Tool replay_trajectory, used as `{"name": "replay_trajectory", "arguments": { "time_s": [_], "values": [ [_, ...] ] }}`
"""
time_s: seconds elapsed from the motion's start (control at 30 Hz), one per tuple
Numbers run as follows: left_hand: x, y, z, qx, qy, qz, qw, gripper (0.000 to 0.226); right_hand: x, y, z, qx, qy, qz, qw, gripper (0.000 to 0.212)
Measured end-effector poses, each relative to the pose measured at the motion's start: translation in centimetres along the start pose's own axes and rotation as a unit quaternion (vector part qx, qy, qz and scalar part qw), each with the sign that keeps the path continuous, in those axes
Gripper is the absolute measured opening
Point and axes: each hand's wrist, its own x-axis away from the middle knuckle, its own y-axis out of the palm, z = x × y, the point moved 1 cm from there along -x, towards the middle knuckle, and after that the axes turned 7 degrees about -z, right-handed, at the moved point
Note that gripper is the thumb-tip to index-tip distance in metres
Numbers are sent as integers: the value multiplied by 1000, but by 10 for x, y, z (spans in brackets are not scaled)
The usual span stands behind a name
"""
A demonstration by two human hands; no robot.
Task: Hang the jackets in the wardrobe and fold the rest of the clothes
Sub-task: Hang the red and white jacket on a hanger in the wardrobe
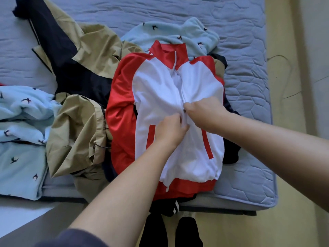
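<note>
Red jacket point(160, 90): lies front up on the heap of clothes near the bed's foot edge, collar away from the person, hem toward them; white body, red sleeves and collar.
Zipper point(182, 93): runs down the middle of the front; closed below the hands, parted a little near the collar.
Left hand point(170, 130): fingers curled, grip pinching the white cloth just left of the zipper, about halfway down.
Right hand point(204, 113): fingers curled, grip closed on the zipper just above the left hand; the two hands almost touch.
Tan jacket point(76, 125): crumpled, left of the red jacket, partly under it.
Dark garment point(71, 73): spread across the tan jacket, reaching toward the far left.
Blue fleece point(17, 122): bird-patterned, at the left edge; a second like piece point(169, 32) lies beyond the collar.
Bed point(245, 86): grey-blue quilted mattress.
</note>
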Motion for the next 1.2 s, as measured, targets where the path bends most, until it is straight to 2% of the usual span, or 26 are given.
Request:
{"name": "replay_trajectory", "arguments": {
  "time_s": [0.1,0.23,0.33,0.43,0.53,0.63,0.73,0.8,0.97,1.2],
  "values": [
    [-6,1,0,-30,14,10,999,15,2,-2,4,8,-4,-3,1000,16],
    [1,12,-19,-42,9,3,999,19,1,1,5,7,0,-13,1000,20],
    [12,23,-42,-47,-23,-27,998,19,-5,-1,11,-7,27,-5,1000,23],
    [25,33,-66,-45,-59,-66,995,31,-11,-1,15,-26,38,6,999,20],
    [24,32,-68,-48,-60,-98,992,24,-13,1,14,-40,46,19,998,22],
    [8,20,-45,-36,-24,-49,998,25,-12,0,11,-37,43,28,998,28],
    [-6,7,-21,-8,22,35,999,23,-11,-1,9,-32,37,20,999,27],
    [-7,5,-17,-18,33,61,997,24,-11,-3,11,-25,38,22,999,26],
    [12,23,-28,-13,13,68,997,24,-12,-4,18,-19,32,29,999,28],
    [18,37,-47,-17,-24,28,999,26,-9,-4,20,-41,49,70,996,24]
  ]
}}
